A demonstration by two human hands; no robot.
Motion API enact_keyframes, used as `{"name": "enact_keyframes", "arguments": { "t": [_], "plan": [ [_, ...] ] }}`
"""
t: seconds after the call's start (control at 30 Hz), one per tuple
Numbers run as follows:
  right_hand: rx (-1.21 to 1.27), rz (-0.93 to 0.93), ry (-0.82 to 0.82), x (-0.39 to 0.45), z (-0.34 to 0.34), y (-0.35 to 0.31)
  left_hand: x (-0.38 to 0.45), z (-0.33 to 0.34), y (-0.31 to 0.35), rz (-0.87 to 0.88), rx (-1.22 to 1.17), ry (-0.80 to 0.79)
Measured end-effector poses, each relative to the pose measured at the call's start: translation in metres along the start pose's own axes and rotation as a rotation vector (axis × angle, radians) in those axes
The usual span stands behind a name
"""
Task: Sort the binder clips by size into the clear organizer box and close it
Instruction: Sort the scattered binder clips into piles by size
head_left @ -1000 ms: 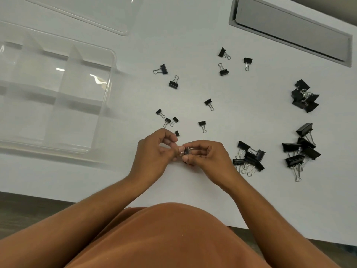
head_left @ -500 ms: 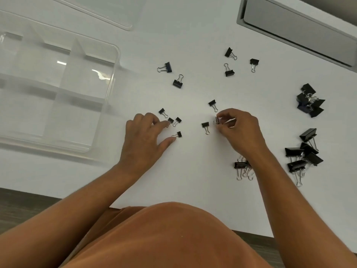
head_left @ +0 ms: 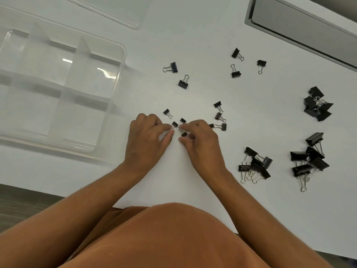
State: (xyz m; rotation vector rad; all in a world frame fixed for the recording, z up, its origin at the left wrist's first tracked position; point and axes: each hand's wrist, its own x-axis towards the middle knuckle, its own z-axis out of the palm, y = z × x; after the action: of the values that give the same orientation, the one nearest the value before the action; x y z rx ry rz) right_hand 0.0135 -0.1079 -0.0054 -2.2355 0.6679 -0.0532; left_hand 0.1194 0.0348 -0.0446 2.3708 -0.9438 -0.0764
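Note:
Black binder clips of several sizes lie scattered on the white table. My left hand and right hand meet over a cluster of tiny clips. Left thumb and forefinger pinch the wire handle of one tiny clip. Between my curled right fingers and thumb sits another tiny clip. Two more tiny clips lie just beyond the fingertips. The clear organizer box stands open at the left with nothing in its compartments, and its lid lies behind it.
Small clips lie right of my right hand. Medium clips are spread farther back. Heaps of large clips sit at the right. A grey metal hatch is set into the far right.
My right hand set a small clip down beside the small ones on the right, then swung left to join my left hand at the tiny clips. The left hand barely shifted.

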Motion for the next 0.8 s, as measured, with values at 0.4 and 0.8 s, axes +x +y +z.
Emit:
{"name": "enact_keyframes", "arguments": {
  "t": [0.4, 0.8],
  "plan": [
    [0.016, -0.014, -0.022, 0.032, -0.002, -0.01, 0.014, -0.006, -0.005, -0.03, 0.029, -0.044],
    [0.024, -0.08, -0.025, 0.018, 0.004, -0.013, 0.0, -0.004, 0.0, 0.06, -0.211, -0.144]
  ]
}}
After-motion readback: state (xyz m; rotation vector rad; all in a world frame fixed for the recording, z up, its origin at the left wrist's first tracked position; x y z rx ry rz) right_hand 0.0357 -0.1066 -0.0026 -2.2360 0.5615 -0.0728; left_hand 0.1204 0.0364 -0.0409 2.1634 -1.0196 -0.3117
